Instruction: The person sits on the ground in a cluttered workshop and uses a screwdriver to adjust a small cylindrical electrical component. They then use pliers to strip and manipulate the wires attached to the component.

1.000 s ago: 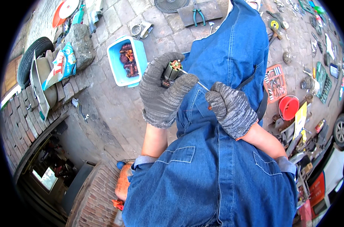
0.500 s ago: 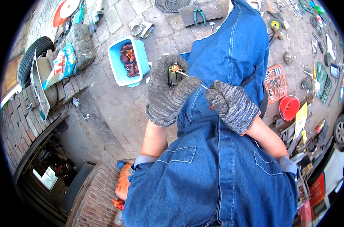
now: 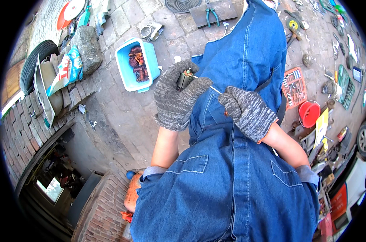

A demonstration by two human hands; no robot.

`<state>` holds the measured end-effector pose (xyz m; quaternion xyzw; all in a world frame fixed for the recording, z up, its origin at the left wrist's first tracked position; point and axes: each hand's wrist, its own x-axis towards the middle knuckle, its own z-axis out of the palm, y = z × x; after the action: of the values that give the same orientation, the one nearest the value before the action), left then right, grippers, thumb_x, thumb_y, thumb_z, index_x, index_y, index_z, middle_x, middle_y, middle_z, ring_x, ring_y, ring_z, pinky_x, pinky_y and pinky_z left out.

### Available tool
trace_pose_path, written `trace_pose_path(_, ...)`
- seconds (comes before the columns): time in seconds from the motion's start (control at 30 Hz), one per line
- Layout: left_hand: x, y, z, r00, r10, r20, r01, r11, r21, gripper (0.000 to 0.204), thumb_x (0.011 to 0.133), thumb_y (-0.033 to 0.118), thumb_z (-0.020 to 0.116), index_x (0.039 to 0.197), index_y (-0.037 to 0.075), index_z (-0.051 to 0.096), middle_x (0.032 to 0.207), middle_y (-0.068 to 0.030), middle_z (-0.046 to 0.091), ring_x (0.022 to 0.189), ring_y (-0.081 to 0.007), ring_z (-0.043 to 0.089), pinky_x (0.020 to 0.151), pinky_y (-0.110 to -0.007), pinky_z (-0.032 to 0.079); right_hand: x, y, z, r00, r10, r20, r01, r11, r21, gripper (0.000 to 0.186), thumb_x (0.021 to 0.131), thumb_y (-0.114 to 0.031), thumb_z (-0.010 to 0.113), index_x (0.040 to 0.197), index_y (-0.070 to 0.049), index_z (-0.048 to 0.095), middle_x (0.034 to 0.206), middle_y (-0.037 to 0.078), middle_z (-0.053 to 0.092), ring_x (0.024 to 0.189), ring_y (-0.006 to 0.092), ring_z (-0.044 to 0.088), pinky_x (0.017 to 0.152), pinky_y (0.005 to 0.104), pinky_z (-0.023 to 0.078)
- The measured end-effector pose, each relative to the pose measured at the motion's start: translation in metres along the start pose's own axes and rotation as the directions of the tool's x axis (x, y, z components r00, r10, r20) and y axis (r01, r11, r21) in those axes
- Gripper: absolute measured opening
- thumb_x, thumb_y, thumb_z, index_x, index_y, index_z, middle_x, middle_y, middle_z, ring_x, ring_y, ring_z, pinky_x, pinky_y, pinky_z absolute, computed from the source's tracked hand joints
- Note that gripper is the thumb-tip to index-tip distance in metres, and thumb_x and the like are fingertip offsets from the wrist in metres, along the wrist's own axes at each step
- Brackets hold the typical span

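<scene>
In a grey knitted glove, my left hand [image 3: 169, 103] is curled round a small dark cylindrical motor core [image 3: 184, 82], with copper colour and a bit of green at its upper end. My right hand [image 3: 249, 111], gloved alike, is closed round a tool whose thin metal shaft [image 3: 215, 89], like a screwdriver's, reaches up and left to the top of the core. Its handle is hidden in my fist, and my left thumb lies along the shaft. Beyond my left hand, a light blue plastic tub [image 3: 152, 60] holds several reddish-brown copper windings [image 3: 138, 60].
Teal-handled pliers [image 3: 212, 17] lie on a dark slab ahead. To my right are an orange socket set case [image 3: 294, 86], a red bucket [image 3: 309, 114], a hammer [image 3: 295, 35] and a green tool case [image 3: 345, 88]. A tyre [image 3: 36, 60] and a stone block [image 3: 87, 50] are at left.
The motor core has tilted to the right in my left hand, which has turned slightly with it. My right hand keeps its grip on the shafted tool almost in place.
</scene>
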<state>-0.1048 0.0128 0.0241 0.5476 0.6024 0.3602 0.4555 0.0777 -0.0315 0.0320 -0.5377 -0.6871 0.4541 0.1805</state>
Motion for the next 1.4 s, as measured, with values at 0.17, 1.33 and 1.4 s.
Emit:
trace_pose_path(0.17, 0.003, -0.001, 0.005, 0.998, -0.067, -0.016, 0.068, 0.996, 0.056, 0.027, 0.067, 0.018, 0.076, 0.086, 0.004, 0.062, 0.073, -0.0027, 0.06, 0.061, -0.0088, 0.054, 0.057, -0.024, 0.044, 0.008, -0.008, 0.007, 0.977, 0.206, -0.051, -0.208, 0.977, -0.041, 0.029, 0.086, -0.025, 0.054, 0.094, 0.003, 0.059, 0.072, 0.018, 0.062, 0.067, 0.0285, 0.062, 0.059, 0.0373, 0.048)
trace_pose_path(1.33, 0.094, -0.148, 0.036, 0.721, -0.683, -0.113, 0.338, 0.49, -0.804, 0.017, 0.079, 0.018, 0.067, 0.078, 0.01, 0.053, 0.06, -0.0022, 0.054, 0.044, -0.0121, 0.046, 0.038, -0.025, 0.035, 0.176, 0.063, 0.084, 0.982, 0.175, 0.076, -0.123, 0.884, -0.451, 0.027, 0.084, -0.021, 0.043, 0.092, -0.002, 0.06, 0.089, 0.02, 0.063, 0.086, 0.034, 0.062, 0.072, 0.044, 0.048)
trace_pose_path(1.4, 0.087, -0.123, 0.036, 0.816, -0.539, -0.206, 0.264, 0.666, -0.697, 0.017, 0.077, 0.009, 0.067, 0.086, 0.008, 0.054, 0.06, -0.0049, 0.055, 0.044, -0.0132, 0.049, 0.038, -0.027, 0.037, 0.168, 0.054, 0.073, 0.961, 0.276, 0.028, -0.239, 0.874, -0.423, 0.03, 0.086, -0.024, 0.042, 0.095, -0.002, 0.059, 0.092, 0.02, 0.062, 0.089, 0.0335, 0.061, 0.074, 0.0433, 0.047)
